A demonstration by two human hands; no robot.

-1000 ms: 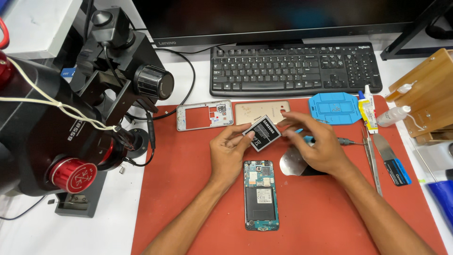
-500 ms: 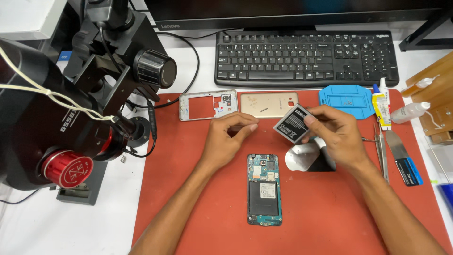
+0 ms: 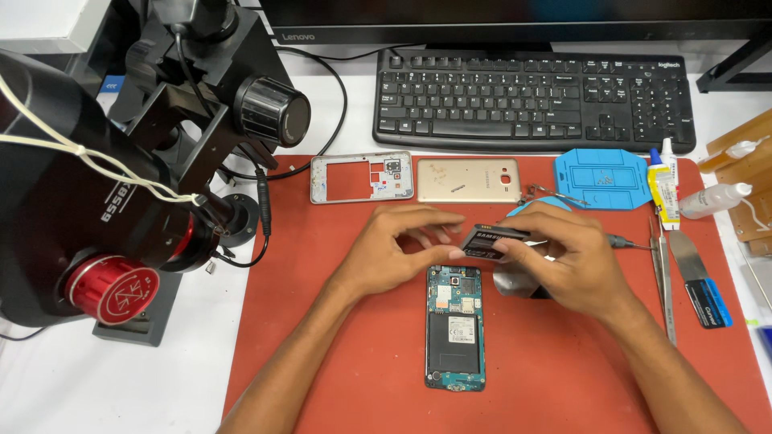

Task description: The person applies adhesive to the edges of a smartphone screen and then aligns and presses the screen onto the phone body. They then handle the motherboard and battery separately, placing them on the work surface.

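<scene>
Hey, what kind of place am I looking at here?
Most likely a phone repair bench: an opened phone lies on a red work mat, a black microscope stands beside it, and tweezers lie at the mat's right edge.

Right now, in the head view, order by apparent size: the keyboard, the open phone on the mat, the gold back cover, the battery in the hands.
1. Black keyboard, largest.
2. Open phone.
3. Gold back cover, close to the phone, so unsure.
4. Battery, smallest, though fingers hide part.

one keyboard (image 3: 531, 100), one microscope (image 3: 121, 185), two glue bottles (image 3: 664, 186), one opened phone (image 3: 455, 328).
</scene>
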